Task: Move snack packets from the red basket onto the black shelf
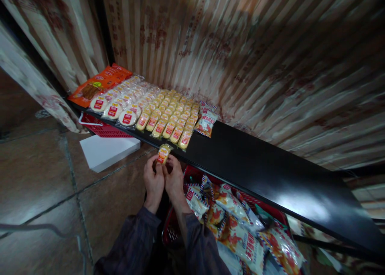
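The left hand (154, 185) and right hand (174, 182) come together below and left of the frame's centre, fingers (173, 161) bent, thumbs (159, 170) close. Dark-sleeved forearms (132, 239) reach up from the bottom edge.

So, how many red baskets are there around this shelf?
2 in view. One basket shows below the left end of the black shelf; the other basket, holding snack bags, is near the right hand. Others may be hidden.
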A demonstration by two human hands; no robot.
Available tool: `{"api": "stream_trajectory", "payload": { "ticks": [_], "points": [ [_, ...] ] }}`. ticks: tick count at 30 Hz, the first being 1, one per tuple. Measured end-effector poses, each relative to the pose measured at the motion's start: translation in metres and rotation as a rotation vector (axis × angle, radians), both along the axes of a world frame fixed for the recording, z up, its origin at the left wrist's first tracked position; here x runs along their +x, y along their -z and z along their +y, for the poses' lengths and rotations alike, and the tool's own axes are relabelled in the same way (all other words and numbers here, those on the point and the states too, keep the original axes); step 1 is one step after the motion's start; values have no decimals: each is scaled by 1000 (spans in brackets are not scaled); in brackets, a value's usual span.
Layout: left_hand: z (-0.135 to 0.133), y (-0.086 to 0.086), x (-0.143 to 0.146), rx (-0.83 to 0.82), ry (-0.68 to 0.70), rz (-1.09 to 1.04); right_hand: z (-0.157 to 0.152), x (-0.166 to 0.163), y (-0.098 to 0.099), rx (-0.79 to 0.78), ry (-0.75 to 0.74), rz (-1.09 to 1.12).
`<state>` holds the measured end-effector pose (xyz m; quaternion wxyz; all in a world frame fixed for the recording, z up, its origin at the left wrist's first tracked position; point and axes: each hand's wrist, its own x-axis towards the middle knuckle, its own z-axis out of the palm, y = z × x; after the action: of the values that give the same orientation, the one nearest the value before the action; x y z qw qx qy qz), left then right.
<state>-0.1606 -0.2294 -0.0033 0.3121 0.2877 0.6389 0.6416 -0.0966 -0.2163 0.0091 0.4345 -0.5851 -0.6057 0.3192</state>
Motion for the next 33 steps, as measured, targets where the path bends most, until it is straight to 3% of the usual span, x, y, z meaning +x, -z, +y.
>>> {"api": "stream_trajectory", "payload": {
  "ticks": [13,33],
  "points": [
    [39,-20,-3,21,-5,235,41,-3,-5,80,58,-77],
    [75,-2,-18,205,26,531,65,-7,-1,179,25,-9]
  ]
}}
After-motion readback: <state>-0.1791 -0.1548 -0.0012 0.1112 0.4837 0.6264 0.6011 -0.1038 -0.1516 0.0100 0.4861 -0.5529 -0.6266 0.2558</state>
